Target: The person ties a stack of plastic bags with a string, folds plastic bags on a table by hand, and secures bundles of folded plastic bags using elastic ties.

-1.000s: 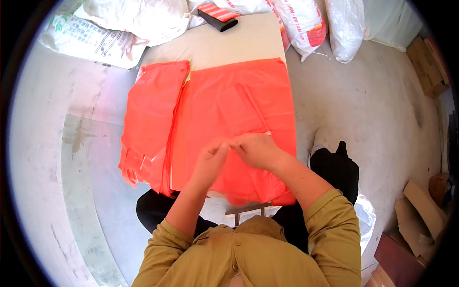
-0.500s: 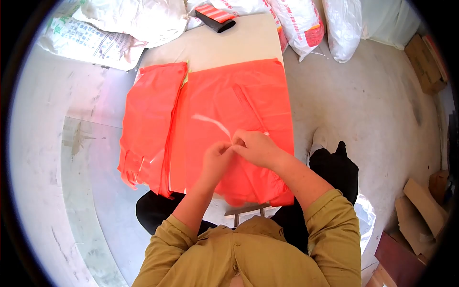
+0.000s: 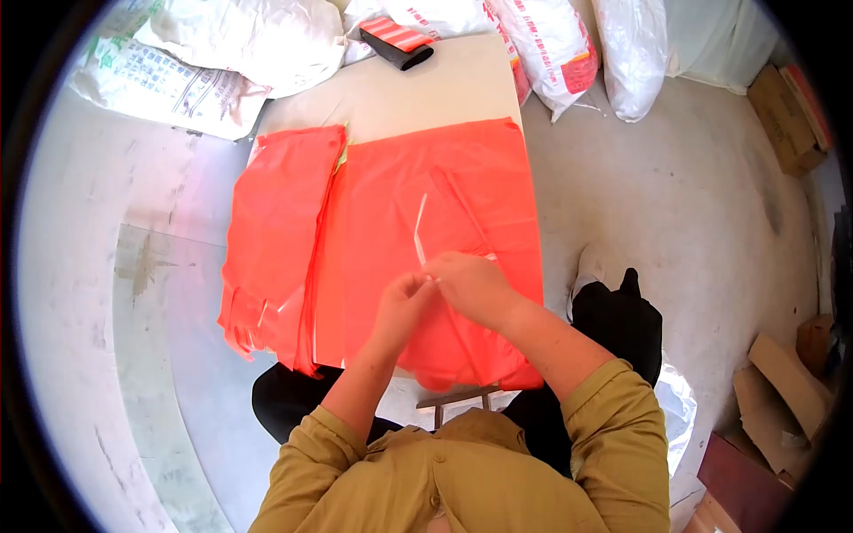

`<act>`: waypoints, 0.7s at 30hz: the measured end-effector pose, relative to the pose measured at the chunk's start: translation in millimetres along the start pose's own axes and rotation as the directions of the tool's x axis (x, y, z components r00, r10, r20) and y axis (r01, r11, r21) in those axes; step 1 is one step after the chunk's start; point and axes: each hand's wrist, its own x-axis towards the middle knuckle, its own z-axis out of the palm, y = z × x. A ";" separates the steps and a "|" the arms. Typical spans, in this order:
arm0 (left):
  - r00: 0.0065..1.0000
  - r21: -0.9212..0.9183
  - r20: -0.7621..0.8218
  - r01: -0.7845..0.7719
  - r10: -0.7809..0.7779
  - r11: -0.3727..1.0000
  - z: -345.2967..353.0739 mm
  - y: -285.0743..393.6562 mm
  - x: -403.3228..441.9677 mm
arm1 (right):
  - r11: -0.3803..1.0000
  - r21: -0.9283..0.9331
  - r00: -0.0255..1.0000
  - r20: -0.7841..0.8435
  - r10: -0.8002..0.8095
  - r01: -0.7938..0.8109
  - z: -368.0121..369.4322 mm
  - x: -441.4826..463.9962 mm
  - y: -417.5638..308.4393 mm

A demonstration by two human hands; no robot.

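My left hand (image 3: 402,306) and my right hand (image 3: 469,286) meet over a flat red plastic sheet (image 3: 382,191), which looks like a stack of plastic bags. Both hands have their fingers pinched around the lower end of a thin white strip (image 3: 418,229). Its bent free end sticks up and away from me. The exact grip is partly hidden by the fingers. To the left lies a second, folded red plastic bundle (image 3: 278,209) with ragged lower edges. A folded diagonal crease with a small white bit shows right of my hands.
A pale board table (image 3: 444,84) carries the red plastic. At its far end lies a black and red-striped object (image 3: 397,43). White printed sacks (image 3: 191,89) stand behind it. Cardboard boxes (image 3: 786,120) are on the right, with a dark-clad leg (image 3: 619,320) beside the table.
The white strip has swung from pointing up-left to standing nearly upright. My hands stay pinched together, with the right hand turned slightly and its fingers lower.
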 end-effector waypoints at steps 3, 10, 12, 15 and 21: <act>1.000 -0.023 0.026 0.003 -0.002 1.000 1.2 3.6 -5.7 | 0.958 -0.233 0.979 0.150 -0.135 0.168 -11.2 -1.1 -5.0; 0.998 0.107 -0.008 -0.055 0.057 0.993 -7.9 -20.1 -2.7 | 0.940 -0.259 0.975 0.084 -0.206 0.221 -5.7 -1.6 4.7; 0.999 0.092 -0.026 -0.041 0.043 0.995 -5.2 -18.3 -5.8 | 0.942 -0.251 0.975 0.062 -0.213 0.222 -5.8 -1.9 3.8; 0.997 0.060 -0.019 -0.073 0.074 0.996 -3.7 -22.0 -5.9 | 0.952 -0.263 0.987 0.076 -0.143 0.158 -11.5 -2.6 -3.2; 0.992 0.091 -0.020 -0.122 0.124 0.988 -2.6 -25.5 -3.2 | 0.973 -0.194 0.992 0.024 -0.120 0.122 -7.3 -4.8 0.8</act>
